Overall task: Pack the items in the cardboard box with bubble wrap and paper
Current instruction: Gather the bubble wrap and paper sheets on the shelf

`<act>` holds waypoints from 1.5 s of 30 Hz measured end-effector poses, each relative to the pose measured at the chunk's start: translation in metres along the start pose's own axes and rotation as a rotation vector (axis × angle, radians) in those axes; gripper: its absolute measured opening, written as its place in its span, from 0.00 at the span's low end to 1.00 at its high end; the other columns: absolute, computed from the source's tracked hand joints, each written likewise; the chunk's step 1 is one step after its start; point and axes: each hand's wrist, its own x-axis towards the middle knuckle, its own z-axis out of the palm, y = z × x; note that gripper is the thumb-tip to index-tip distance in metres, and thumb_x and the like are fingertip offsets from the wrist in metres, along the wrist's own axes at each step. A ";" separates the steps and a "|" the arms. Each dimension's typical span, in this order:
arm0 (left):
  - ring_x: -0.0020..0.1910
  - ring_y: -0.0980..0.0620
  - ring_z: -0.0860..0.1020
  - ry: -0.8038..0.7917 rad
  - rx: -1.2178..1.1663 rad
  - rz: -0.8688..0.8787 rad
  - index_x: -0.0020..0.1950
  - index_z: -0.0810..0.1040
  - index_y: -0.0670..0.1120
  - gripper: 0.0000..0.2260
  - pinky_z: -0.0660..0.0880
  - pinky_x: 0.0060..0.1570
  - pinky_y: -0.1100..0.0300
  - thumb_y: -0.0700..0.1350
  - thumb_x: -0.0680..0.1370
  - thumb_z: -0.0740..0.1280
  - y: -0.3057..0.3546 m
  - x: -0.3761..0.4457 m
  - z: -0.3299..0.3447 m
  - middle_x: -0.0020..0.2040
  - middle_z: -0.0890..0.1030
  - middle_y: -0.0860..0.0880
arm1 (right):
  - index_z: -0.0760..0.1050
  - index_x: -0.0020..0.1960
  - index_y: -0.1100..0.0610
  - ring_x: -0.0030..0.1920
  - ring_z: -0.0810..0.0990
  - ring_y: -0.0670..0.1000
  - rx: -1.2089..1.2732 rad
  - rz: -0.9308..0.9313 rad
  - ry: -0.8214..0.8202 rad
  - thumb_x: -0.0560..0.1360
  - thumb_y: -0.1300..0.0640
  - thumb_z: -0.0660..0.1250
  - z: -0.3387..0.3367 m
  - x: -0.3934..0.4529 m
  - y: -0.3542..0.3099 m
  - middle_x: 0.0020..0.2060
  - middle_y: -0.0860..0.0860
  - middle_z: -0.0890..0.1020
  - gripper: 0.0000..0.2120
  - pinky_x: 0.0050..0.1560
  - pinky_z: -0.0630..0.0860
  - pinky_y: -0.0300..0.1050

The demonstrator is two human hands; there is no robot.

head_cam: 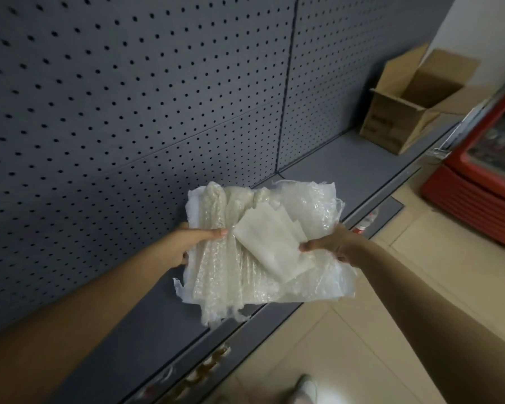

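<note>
Both my hands grip one crumpled bundle of translucent bubble wrap and white paper above the grey metal shelf: left hand pinches its left edge, right hand its right. Farther right along that shelf stands the open brown cardboard box.

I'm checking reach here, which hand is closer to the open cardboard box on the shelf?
Right. The right hand grips the bubble wrap bundle on the side toward the cardboard box; the left hand grips its far side.

No legible text: dark printed marks on the side of the cardboard box are too blurred to read, as is the label on the bottle
</note>
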 end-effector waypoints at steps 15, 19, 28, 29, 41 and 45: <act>0.53 0.49 0.80 -0.006 0.049 0.054 0.63 0.76 0.48 0.31 0.76 0.43 0.55 0.53 0.63 0.79 0.084 0.033 0.159 0.55 0.83 0.47 | 0.56 0.72 0.57 0.66 0.70 0.62 -0.011 0.037 0.122 0.56 0.59 0.83 -0.163 0.017 0.005 0.65 0.56 0.70 0.52 0.66 0.69 0.63; 0.52 0.49 0.80 -0.014 0.079 0.045 0.62 0.76 0.49 0.29 0.75 0.43 0.54 0.53 0.64 0.79 0.099 0.048 0.172 0.53 0.83 0.48 | 0.55 0.72 0.59 0.68 0.68 0.61 -0.027 0.018 0.150 0.63 0.61 0.79 -0.182 0.037 0.001 0.65 0.55 0.68 0.46 0.67 0.68 0.58; 0.49 0.50 0.78 -0.020 0.067 -0.016 0.60 0.75 0.47 0.24 0.73 0.42 0.55 0.53 0.67 0.77 0.148 0.097 0.199 0.51 0.82 0.48 | 0.57 0.73 0.61 0.67 0.69 0.61 -0.089 0.103 0.148 0.60 0.59 0.81 -0.225 0.086 -0.033 0.66 0.57 0.70 0.48 0.67 0.69 0.59; 0.47 0.51 0.78 -0.024 0.064 -0.024 0.60 0.75 0.47 0.24 0.73 0.40 0.56 0.52 0.68 0.77 0.154 0.103 0.203 0.51 0.81 0.48 | 0.59 0.72 0.61 0.67 0.70 0.62 -0.094 0.107 0.137 0.58 0.59 0.82 -0.232 0.097 -0.035 0.65 0.58 0.71 0.50 0.67 0.69 0.60; 0.46 0.49 0.80 0.014 0.027 -0.059 0.59 0.77 0.47 0.25 0.74 0.36 0.58 0.53 0.66 0.78 0.212 0.175 0.232 0.50 0.83 0.47 | 0.61 0.71 0.61 0.68 0.68 0.61 -0.110 0.078 0.032 0.66 0.67 0.76 -0.295 0.171 -0.082 0.66 0.58 0.72 0.38 0.68 0.66 0.56; 0.48 0.47 0.82 0.023 -0.052 -0.093 0.59 0.78 0.44 0.29 0.78 0.41 0.56 0.54 0.62 0.80 0.225 0.190 0.254 0.50 0.84 0.45 | 0.57 0.74 0.57 0.71 0.65 0.60 -0.154 0.072 -0.037 0.64 0.65 0.78 -0.322 0.206 -0.097 0.69 0.55 0.69 0.45 0.71 0.63 0.56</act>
